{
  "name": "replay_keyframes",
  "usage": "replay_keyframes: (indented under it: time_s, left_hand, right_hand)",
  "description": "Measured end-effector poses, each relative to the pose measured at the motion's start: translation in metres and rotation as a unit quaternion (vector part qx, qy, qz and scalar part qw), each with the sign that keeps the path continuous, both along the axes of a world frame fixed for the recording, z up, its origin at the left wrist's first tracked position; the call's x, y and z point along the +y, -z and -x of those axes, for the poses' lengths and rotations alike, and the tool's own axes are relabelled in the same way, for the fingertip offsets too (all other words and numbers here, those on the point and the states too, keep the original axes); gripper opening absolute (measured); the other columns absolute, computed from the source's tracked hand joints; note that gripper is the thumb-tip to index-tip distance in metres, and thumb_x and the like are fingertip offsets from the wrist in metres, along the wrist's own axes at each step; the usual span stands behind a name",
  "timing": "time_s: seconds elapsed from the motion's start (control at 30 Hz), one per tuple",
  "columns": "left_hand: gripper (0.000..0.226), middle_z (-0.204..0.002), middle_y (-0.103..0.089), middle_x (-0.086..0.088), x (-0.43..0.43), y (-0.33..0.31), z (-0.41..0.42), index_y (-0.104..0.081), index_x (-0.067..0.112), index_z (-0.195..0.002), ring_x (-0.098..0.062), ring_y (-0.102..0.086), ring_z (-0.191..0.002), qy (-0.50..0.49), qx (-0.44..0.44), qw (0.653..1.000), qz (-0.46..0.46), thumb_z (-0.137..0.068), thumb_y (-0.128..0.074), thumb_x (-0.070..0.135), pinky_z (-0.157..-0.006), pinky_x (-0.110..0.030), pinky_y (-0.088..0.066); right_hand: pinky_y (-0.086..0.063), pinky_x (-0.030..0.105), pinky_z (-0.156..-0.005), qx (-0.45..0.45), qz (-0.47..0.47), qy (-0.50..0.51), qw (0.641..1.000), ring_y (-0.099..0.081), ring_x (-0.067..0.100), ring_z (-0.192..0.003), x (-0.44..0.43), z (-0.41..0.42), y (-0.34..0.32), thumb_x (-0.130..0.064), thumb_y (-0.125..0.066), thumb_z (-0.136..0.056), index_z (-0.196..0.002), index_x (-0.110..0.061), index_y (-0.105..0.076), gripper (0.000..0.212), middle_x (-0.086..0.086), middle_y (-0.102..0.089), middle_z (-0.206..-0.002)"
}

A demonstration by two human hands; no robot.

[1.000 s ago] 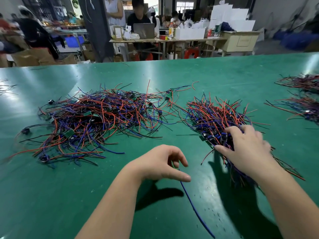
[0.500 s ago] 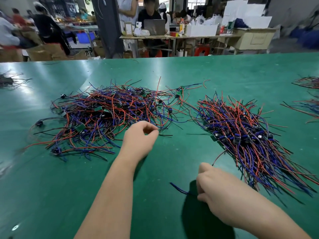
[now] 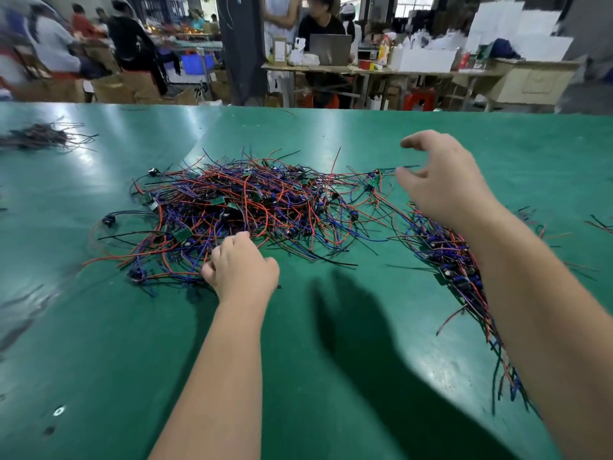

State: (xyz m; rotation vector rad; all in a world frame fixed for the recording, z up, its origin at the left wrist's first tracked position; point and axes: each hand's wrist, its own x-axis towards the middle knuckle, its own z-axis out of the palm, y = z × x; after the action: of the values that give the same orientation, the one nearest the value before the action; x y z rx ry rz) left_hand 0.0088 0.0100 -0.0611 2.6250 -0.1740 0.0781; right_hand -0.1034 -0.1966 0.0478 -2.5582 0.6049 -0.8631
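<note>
Wire piles (image 3: 252,207), two nearby (left hand (image 3: 243,268) on one)

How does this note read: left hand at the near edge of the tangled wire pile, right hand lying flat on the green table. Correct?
In the head view the right hand is raised above the green table, fingers curved, not lying flat. The left hand is at the near edge of the tangled wire pile.

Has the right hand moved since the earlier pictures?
Yes: the right hand went forward along the right wire bundle, near end to far end.
</note>
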Motion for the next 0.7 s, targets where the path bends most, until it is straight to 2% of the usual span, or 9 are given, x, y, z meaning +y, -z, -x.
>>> replay_keyframes:
  time_s: [0.07,0.13,0.2,0.3,0.43,0.53,0.6,0.63,0.7]
  left_hand:
    - [0.034,-0.116,-0.06,0.001,-0.001,0.003,-0.001,-0.059,0.029,-0.121,-0.024,-0.048,-0.116,0.014,0.005,0.999,-0.034,-0.087,-0.057,0.027,-0.103,-0.044,-0.024]
    - [0.029,-0.111,-0.064,0.006,-0.002,0.004,-0.001,-0.062,0.035,-0.116,-0.022,-0.048,-0.114,0.02,-0.002,1.0,-0.023,-0.088,-0.058,0.03,-0.1,-0.042,-0.023]
    - [0.028,-0.113,-0.064,0.007,-0.002,0.005,-0.001,-0.061,0.038,-0.115,-0.024,-0.046,-0.116,0.023,-0.006,1.0,-0.019,-0.087,-0.062,0.036,-0.098,-0.042,-0.023]
    - [0.033,-0.12,-0.056,-0.001,-0.003,0.006,0.0,-0.062,0.035,-0.116,-0.028,-0.044,-0.118,0.018,-0.007,0.998,-0.065,-0.086,-0.063,0.046,-0.096,-0.043,-0.027]
    - [0.013,-0.111,-0.055,-0.002,-0.005,0.004,0.002,-0.072,0.036,-0.09,-0.03,-0.043,-0.112,0.009,-0.025,0.997,-0.071,-0.087,-0.063,0.046,-0.091,-0.044,-0.028]
    - [0.021,-0.103,-0.061,0.001,-0.01,0.004,0.005,-0.072,0.032,-0.084,-0.029,-0.042,-0.111,0.039,0.005,0.995,-0.092,-0.092,-0.056,0.042,-0.086,-0.042,-0.024]
    - [0.019,-0.091,-0.061,0.006,-0.015,-0.002,0.012,-0.066,0.029,-0.084,-0.022,-0.049,-0.102,0.082,0.022,0.996,-0.012,-0.094,-0.054,0.039,-0.085,-0.036,-0.025]
    - [0.014,-0.085,-0.062,0.009,-0.017,-0.005,0.016,-0.063,0.028,-0.083,-0.014,-0.053,-0.091,0.122,0.026,0.99,0.066,-0.093,-0.056,0.035,-0.084,-0.03,-0.031]
    - [0.012,-0.072,-0.066,0.012,-0.021,-0.016,0.03,-0.062,0.022,-0.08,0.004,-0.053,-0.061,0.231,0.051,0.942,0.238,-0.092,-0.059,0.02,-0.066,-0.014,-0.042]
  right_hand:
    - [-0.034,0.014,-0.078,-0.02,-0.015,-0.028,0.999,-0.059,0.001,-0.071,0.013,0.011,0.022,-0.017,-0.059,-0.089,-0.122,-0.018,-0.055,0.033,0.001,-0.051,-0.12]
    - [-0.033,0.01,-0.073,-0.04,-0.022,-0.054,0.998,-0.056,-0.005,-0.069,0.028,0.023,0.046,-0.011,-0.061,-0.087,-0.116,-0.016,-0.058,0.03,-0.001,-0.052,-0.111]
    - [-0.035,0.01,-0.071,-0.055,-0.029,-0.069,0.996,-0.056,-0.003,-0.071,0.039,0.034,0.068,-0.005,-0.062,-0.084,-0.109,-0.015,-0.061,0.027,-0.003,-0.055,-0.104]
    - [-0.038,0.017,-0.072,-0.021,-0.049,-0.08,0.995,-0.056,0.001,-0.073,0.049,0.041,0.094,-0.004,-0.061,-0.085,-0.103,-0.016,-0.063,0.022,-0.005,-0.055,-0.099]
    - [-0.036,0.014,-0.075,0.003,-0.052,-0.107,0.993,-0.053,-0.001,-0.075,0.054,0.038,0.105,-0.005,-0.06,-0.086,-0.102,-0.015,-0.064,0.02,-0.006,-0.054,-0.098]
    - [-0.036,0.009,-0.072,0.015,-0.048,-0.12,0.992,-0.052,-0.002,-0.072,0.057,0.036,0.106,-0.005,-0.059,-0.086,-0.097,-0.016,-0.067,0.017,-0.006,-0.057,-0.092]
    - [-0.036,0.004,-0.068,0.02,-0.082,-0.113,0.99,-0.053,-0.004,-0.069,0.057,0.036,0.107,-0.006,-0.059,-0.086,-0.091,-0.017,-0.069,0.016,-0.007,-0.062,-0.084]
    - [-0.039,0.006,-0.065,0.015,-0.127,-0.102,0.986,-0.055,-0.002,-0.065,0.057,0.036,0.106,-0.007,-0.059,-0.086,-0.087,-0.018,-0.069,0.015,-0.007,-0.066,-0.08]
    - [-0.043,0.016,-0.055,-0.037,-0.31,-0.088,0.946,-0.058,0.009,-0.054,0.057,0.033,0.102,-0.011,-0.057,-0.09,-0.081,-0.017,-0.068,0.015,0.0,-0.07,-0.075]
